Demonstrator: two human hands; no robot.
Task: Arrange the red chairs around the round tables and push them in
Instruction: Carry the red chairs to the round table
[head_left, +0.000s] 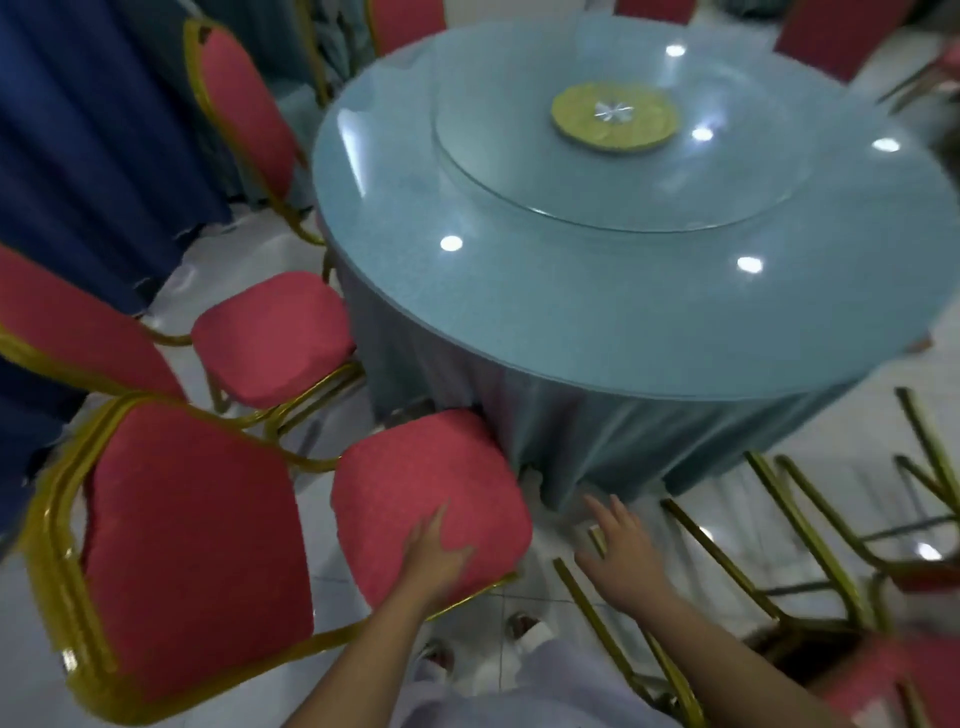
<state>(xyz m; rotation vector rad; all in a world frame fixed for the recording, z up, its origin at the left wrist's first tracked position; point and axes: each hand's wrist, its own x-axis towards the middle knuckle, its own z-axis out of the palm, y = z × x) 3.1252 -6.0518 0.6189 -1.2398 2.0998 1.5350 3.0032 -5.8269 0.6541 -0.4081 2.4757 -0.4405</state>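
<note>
Fingers (435, 522) of the left hand (436, 561) lie straight and flat on the padded seat of the nearest gold-framed red chair (415, 483), gripping nothing. The right hand (623, 561) is open, fingers spread, over the gold metal legs of upturned chairs (808, 540). The pressed seat's far corner reaches the skirt of the round, blue-draped, glass-topped table (571, 322); a second red chair (270, 338) stands just left.

The cloth (597, 431) hides whatever holds up the desk (519, 301). A far chair back (836, 36) is cut off by the top edge; the red chair (893, 670) at bottom right is blurred and cropped.
</note>
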